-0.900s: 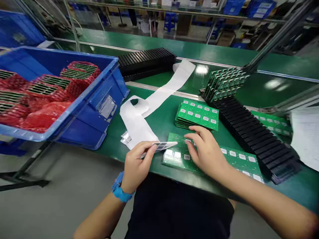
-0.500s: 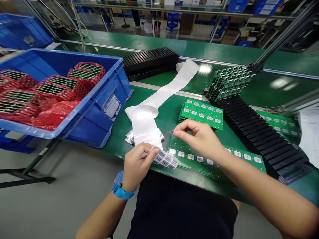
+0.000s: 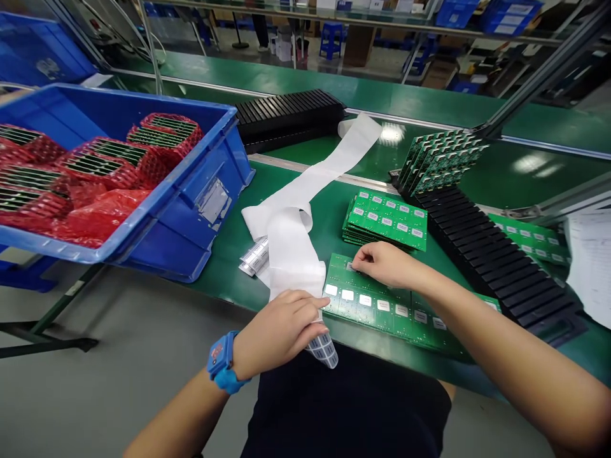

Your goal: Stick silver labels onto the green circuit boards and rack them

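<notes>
The left hand (image 3: 279, 337) is pinching the label strip (image 3: 323, 351) just off the board's (image 3: 377, 305) front edge, and the right hand (image 3: 386, 264) has its fingertips pressed together on that board. A slip could put a label on crooked or snag the backing (image 3: 292, 257). Green bench (image 3: 305, 254) underneath, blue crate (image 3: 191, 238) left of the grip, shelves (image 3: 363, 13) far beyond.

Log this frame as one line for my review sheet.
left hand: grips label strip | right hand: on green circuit board | nearby: white backing paper
</notes>
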A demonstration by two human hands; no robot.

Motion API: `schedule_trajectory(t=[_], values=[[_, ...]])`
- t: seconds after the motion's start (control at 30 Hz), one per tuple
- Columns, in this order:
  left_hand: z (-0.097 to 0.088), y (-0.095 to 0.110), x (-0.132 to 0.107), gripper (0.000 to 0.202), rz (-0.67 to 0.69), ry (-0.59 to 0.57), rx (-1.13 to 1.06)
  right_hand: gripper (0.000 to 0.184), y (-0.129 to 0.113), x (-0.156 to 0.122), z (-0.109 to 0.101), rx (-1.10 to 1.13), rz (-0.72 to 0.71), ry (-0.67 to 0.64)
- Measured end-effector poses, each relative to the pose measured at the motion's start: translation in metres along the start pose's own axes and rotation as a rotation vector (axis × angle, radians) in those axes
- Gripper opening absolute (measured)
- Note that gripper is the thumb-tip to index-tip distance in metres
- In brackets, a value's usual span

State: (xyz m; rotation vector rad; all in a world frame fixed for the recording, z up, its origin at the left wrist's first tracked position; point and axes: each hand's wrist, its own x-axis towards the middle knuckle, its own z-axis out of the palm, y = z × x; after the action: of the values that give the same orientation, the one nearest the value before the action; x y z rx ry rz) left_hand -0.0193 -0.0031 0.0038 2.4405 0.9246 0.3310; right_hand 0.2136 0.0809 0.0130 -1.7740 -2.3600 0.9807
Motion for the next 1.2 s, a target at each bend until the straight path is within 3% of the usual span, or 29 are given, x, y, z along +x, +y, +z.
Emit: schedule_trajectory(t=[0.17, 0.3, 0.33, 0.43, 0.53, 0.8, 1.0, 1.1, 1.2], values=[[0.003, 0.001, -0.002, 0.022, -0.015, 0.015, -0.001, 0.009, -0.011, -0.015, 0.005, -0.183, -0.054, 0.175], [0.003, 0.001, -0.002, 0.021, -0.014, 0.03, -0.011, 0.031, -0.017, -0.015, 0.003, -0.252, -0.145, 0.409], [0.003, 0.002, -0.002, 0.021, -0.014, 0.038, -0.013, 0.033, -0.018, -0.011, 0.002, -0.164, -0.182, 0.381], [0.004, 0.003, -0.001, 0.02, -0.024, 0.053, -0.017, 0.029, -0.017, 0.005, 0.002, 0.19, -0.211, 0.138], [0.004, 0.003, -0.002, 0.02, -0.032, 0.056, -0.018, 0.029, -0.015, 0.018, 0.008, 0.293, -0.165, 0.055], [0.004, 0.005, -0.003, 0.018, -0.024, 0.072, -0.014, 0.02, -0.019, 0.012, 0.025, 0.17, -0.233, 0.19], [0.006, 0.006, -0.004, 0.015, -0.025, 0.103, -0.042, 0.007, -0.01, -0.026, 0.019, -0.019, -0.361, 0.391], [0.007, 0.006, -0.009, 0.016, -0.037, 0.203, -0.09, 0.037, 0.001, -0.048, 0.019, -0.143, -0.316, 0.274], [0.006, 0.002, -0.017, 0.016, -0.2, 0.478, -0.127, 0.054, 0.0, -0.06, 0.024, -0.216, -0.264, 0.125]])
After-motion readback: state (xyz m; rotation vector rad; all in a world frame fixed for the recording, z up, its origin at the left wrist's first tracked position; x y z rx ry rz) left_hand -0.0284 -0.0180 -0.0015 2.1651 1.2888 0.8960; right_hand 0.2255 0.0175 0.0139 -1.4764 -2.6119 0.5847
